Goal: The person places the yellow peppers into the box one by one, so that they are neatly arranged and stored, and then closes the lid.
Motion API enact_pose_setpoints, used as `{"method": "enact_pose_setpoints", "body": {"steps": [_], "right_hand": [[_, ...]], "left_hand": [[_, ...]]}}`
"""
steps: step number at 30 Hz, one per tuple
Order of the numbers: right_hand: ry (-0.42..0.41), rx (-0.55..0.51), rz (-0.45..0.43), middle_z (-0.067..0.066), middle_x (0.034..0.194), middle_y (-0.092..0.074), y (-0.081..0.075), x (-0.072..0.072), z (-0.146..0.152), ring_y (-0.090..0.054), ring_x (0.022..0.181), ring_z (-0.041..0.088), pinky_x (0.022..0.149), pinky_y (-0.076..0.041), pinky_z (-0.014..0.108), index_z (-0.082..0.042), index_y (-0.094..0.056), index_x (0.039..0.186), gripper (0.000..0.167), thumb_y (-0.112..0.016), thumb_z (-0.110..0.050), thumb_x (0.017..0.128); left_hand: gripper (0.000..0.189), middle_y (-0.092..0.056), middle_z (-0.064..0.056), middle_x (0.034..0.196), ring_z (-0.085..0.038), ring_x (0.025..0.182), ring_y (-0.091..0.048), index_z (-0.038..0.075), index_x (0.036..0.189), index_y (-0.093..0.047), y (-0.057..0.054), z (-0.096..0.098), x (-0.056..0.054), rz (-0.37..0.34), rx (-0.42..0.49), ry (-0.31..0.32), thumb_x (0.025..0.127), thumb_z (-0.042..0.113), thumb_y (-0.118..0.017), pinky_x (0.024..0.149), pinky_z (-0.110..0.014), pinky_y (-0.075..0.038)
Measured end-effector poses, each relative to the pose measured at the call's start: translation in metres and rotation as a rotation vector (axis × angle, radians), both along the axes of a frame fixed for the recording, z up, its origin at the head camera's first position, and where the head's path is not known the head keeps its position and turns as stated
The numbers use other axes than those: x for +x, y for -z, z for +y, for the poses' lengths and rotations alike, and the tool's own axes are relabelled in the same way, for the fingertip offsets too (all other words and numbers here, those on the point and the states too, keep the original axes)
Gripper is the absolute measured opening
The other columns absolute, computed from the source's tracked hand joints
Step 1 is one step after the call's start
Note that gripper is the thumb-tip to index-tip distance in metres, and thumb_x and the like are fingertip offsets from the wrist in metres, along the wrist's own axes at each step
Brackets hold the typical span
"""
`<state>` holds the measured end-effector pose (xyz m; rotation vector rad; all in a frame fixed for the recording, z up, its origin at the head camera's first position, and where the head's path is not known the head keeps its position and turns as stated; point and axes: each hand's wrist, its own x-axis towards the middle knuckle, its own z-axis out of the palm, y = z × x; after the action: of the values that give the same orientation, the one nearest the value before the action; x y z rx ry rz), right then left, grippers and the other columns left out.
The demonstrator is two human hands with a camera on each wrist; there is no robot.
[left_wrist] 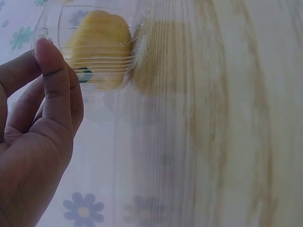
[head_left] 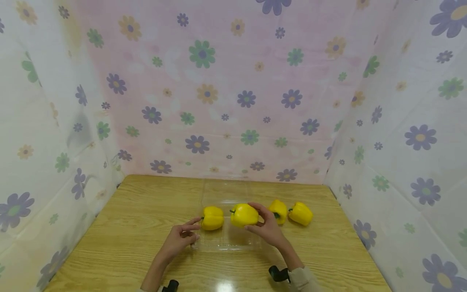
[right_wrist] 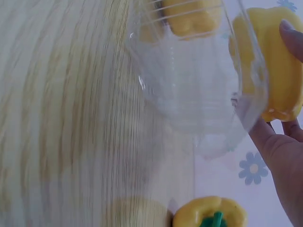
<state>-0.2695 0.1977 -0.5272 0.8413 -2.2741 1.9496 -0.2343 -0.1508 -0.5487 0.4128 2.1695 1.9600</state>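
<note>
Head view: gripping one yellow bell pepper (head_left: 243, 215) in the right hand (head_left: 270, 229), thumb on the near side and fingers on the far side, above the right half of a clear plastic container (head_left: 222, 245). Turned with its green stem toward the left. Pinching the near-left edge of the container with the left hand (head_left: 180, 241), between thumb and fingers. Resting in the left half of the container, just beside those fingertips: a second pepper (head_left: 213, 218), also lying with stem to the left. Folded back at the far side: a clear lid (head_left: 226, 190), lying toward the patterned backdrop.

On the bench (head_left: 127, 227), to the right of the container: a third pepper (head_left: 279, 211) just beyond the right hand, stem toward the near side, and near it a fourth pepper (head_left: 300, 213), tilted, stem to the left. Hung behind and along both sides: a flowered cloth (head_left: 233, 81). Worn at the wrists: two small black cameras (head_left: 278, 274), the right one just beside a beige sleeve (head_left: 304, 280).

Left wrist view: showing the second pepper through a ridged clear wall. Right wrist view: showing the held pepper partly behind the container's side, clear of the bench.
</note>
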Motion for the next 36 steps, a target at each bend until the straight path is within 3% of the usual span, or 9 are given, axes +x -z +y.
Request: {"method": "enact_pose_setpoints", "body": {"steps": [7,16,24,36], "right_hand": [[0.056,0.083,-0.028,0.022,0.148,-0.047,0.001,-0.007,-0.014,-0.051,0.129,0.041,0.092,-0.059,0.038,0.001,-0.046,0.149,0.071,-0.079,0.002,0.086],[0.15,0.238,-0.029,0.019,0.149,-0.05,-0.001,-0.009,-0.027,-0.051,0.131,0.041,0.095,-0.055,0.055,-0.005,-0.053,0.145,0.068,-0.081,0.001,0.083],[0.202,0.377,-0.016,0.019,0.143,-0.057,-0.001,-0.011,-0.034,-0.05,0.133,0.042,0.112,-0.039,0.063,-0.006,-0.057,0.138,0.066,-0.086,-0.003,0.079],[0.124,0.402,-0.079,0.021,0.146,-0.053,-0.001,-0.016,-0.033,-0.051,0.131,0.041,0.107,-0.044,0.062,-0.006,-0.053,0.144,0.069,-0.085,-0.008,0.082]], "left_hand": [[0.038,-0.039,-0.025,0.158,-0.019,0.09,-0.062,-0.013,0.129,-0.062,-0.002,0.001,0.002,0.015,0.008,0.011,0.094,0.002,-0.069,0.068,-0.022,-0.055],[0.039,-0.038,-0.026,0.158,-0.017,0.084,-0.06,-0.014,0.13,-0.061,-0.003,0.003,0.002,0.017,0.021,0.012,0.095,-0.001,-0.068,0.061,-0.024,-0.055],[0.037,-0.039,-0.026,0.157,-0.018,0.082,-0.061,-0.013,0.129,-0.062,-0.003,0.003,0.001,0.018,-0.007,0.005,0.094,-0.001,-0.068,0.06,-0.026,-0.056],[0.037,-0.039,-0.027,0.157,-0.017,0.08,-0.06,-0.014,0.128,-0.063,-0.006,0.005,0.001,-0.005,0.008,-0.011,0.093,-0.004,-0.067,0.059,-0.028,-0.057]]}}
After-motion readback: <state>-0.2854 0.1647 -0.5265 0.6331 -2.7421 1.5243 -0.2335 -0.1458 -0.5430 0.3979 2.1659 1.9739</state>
